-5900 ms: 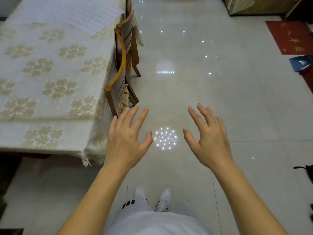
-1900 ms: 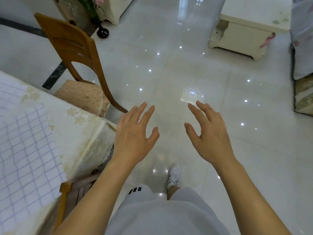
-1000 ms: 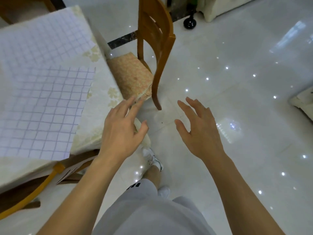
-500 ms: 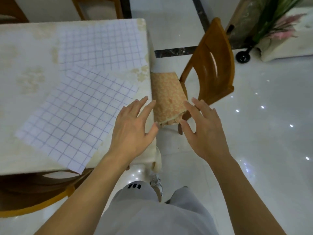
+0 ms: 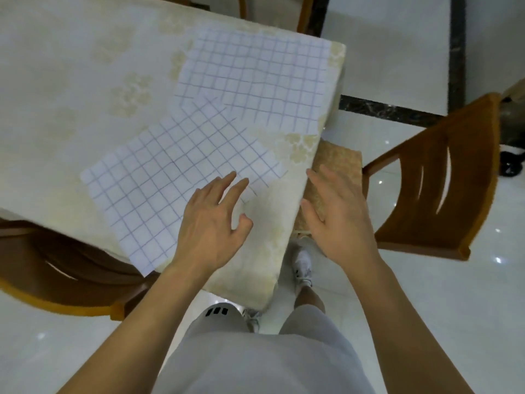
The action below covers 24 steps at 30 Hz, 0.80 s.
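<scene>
Two white sheets with a blue grid lie on the table (image 5: 71,95), which has a cream floral cloth. The near sheet (image 5: 170,177) is turned at an angle and overlaps the far sheet (image 5: 255,81) by the table's right corner. My left hand (image 5: 211,226) hovers over the near sheet's right edge, fingers spread and holding nothing. My right hand (image 5: 338,214) is held open past the table's right edge, above a chair seat, also with nothing in it.
A wooden chair (image 5: 434,177) with a woven seat cushion (image 5: 335,166) stands at the table's right side. Another wooden chair (image 5: 65,277) is tucked under the near edge at left. The floor (image 5: 426,308) is glossy white tile with a dark stripe.
Over the frames I have walked round the table's corner and turned toward it. Both hands stayed open in front; the left one is now over the near grid sheet.
</scene>
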Available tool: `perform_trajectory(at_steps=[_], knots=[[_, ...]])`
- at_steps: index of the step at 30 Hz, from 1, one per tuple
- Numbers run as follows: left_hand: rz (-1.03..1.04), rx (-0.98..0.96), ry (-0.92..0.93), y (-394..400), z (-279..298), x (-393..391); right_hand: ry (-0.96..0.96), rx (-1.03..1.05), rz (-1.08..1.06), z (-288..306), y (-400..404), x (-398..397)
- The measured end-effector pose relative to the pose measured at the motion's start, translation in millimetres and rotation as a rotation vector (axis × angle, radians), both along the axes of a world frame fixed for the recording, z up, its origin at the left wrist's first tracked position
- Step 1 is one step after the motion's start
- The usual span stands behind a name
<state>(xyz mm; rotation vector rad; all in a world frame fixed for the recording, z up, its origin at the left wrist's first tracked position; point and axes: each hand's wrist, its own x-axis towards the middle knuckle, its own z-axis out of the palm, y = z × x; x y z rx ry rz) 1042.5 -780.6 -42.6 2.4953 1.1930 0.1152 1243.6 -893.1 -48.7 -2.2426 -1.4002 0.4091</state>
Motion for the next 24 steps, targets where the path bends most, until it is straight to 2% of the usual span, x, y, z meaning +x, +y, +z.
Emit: perform_trajectory(at_steps=[9, 16, 24], knots=[[0.291, -0.066, 0.081, 16, -35, 37, 0.123, -0.102, 0.312, -22, 88, 77], [0.418, -0.05, 0.158, 17, -68, 18, 0.026, -0.238, 0.643, -46, 146, 80], [0.289, -0.141, 0.274, 29, -107, -52, -0.136, -0.287, 1.028, -101, 188, 36]])
